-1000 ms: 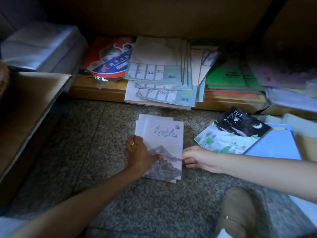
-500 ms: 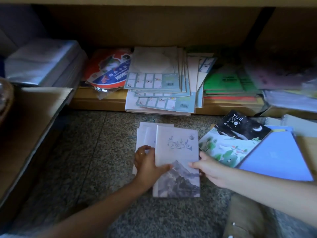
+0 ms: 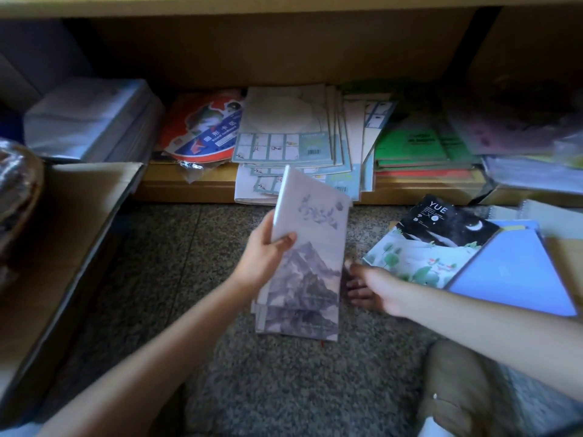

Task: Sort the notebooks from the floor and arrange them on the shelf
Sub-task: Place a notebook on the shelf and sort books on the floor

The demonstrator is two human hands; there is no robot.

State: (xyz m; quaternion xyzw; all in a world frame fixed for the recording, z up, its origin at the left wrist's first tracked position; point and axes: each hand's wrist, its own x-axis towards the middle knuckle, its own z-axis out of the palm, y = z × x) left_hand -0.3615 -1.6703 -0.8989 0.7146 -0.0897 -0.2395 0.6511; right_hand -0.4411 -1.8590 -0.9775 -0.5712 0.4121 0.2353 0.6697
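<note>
Speckled grey stone floor (image 3: pixel 176 247) runs up to the front edge of a low wooden shelf (image 3: pixel 189 187). Over the middle of that floor is a small stack of mountain-print notebooks (image 3: pixel 309 272), tilted with its top edge leaning toward the shelf; whether its lower edge rests on the floor I cannot tell. The left hand (image 3: pixel 263 257) grips the stack's left edge, thumb across the front cover and fingers behind. The right hand (image 3: pixel 375 288) lies just beside the stack's right edge, its fingers loosely bent and clasping nothing.

Bare floor opens to the left of the stack as far as a cardboard box flap (image 3: pixel 79 216). To the right there is less room: a dark notebook marked YUE (image 3: pixel 441 228) lies near, overlapping a leaf-print cover and a blue cover (image 3: pixel 511 272). On the shelf behind, a pile of pale grid-print books (image 3: pixel 284 134) overhangs the front edge, between a red round pack (image 3: pixel 202 127) and green books (image 3: pixel 410 143).
</note>
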